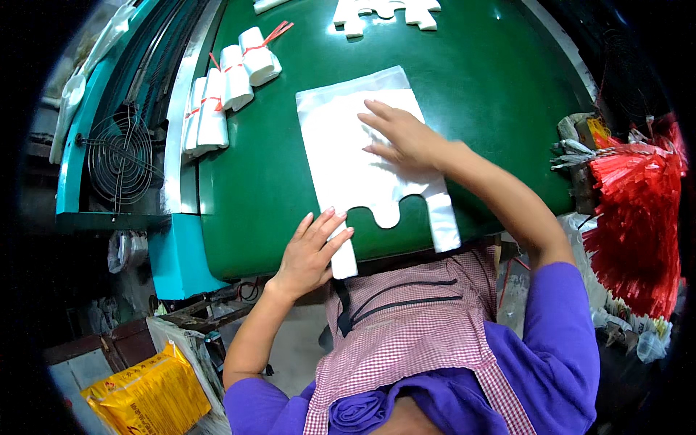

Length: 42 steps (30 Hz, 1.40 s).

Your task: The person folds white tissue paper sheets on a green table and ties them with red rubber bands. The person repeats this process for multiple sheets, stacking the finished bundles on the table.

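Observation:
A flat stack of white plastic T-shirt bags (348, 152) lies on the green belt surface (507, 94), its handle cut-outs toward me. Across its upper right part rests my right hand (402, 138), fingers spread, palm down on the plastic. My left hand (313, 250) touches the left handle at the near edge, its fingers stretched out flat. Nothing is gripped in either hand.
Rolled white bag bundles (235, 77) tied with red strips lie at the left. More cut bags (384, 13) sit at the far end. Red plastic strips (638, 210) hang at the right. A wire fan guard (119, 161) and a yellow sack (148, 395) are at the left.

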### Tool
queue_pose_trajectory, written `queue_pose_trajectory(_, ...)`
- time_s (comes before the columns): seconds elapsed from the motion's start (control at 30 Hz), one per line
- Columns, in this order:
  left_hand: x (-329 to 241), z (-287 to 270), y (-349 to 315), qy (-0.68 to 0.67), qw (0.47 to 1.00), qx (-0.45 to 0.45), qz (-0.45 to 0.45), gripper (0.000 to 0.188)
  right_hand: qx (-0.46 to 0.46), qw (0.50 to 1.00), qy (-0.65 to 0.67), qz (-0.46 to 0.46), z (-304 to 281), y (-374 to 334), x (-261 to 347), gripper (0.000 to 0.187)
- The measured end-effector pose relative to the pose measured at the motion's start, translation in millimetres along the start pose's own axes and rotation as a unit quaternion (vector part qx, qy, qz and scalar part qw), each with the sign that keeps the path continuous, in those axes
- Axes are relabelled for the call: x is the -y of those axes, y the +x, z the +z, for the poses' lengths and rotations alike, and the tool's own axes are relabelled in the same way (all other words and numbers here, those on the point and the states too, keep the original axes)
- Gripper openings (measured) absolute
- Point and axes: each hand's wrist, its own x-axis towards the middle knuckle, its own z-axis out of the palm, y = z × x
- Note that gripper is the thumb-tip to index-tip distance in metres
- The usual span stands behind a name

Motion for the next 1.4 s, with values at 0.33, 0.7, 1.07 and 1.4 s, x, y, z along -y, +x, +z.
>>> queue_pose_trajectory(0.33, 19, -10, 17, -0.19, 0.978, -0.083, -0.009, 0.022, 0.031, 0.994, -0.041, -0.098, -7, -159, 24, 0.057)
queue_pose_trajectory(0.7, 3, -4, 104, -0.019, 0.988, -0.129, -0.081, 0.025, -0.025, 0.989, 0.12, 0.086, 13, -53, 44, 0.023)
queue_pose_trajectory(1.07, -7, 12, 74, -0.112, 0.979, -0.166, 0.033, 0.025, -0.019, 0.997, -0.078, 0.018, 14, -53, 23, 0.051)
queue_pose_trajectory(1.4, 10, -12, 89, 0.042, 0.987, -0.157, 0.003, 0.044, -0.083, 0.991, -0.095, -0.043, 35, -57, 28, 0.064)
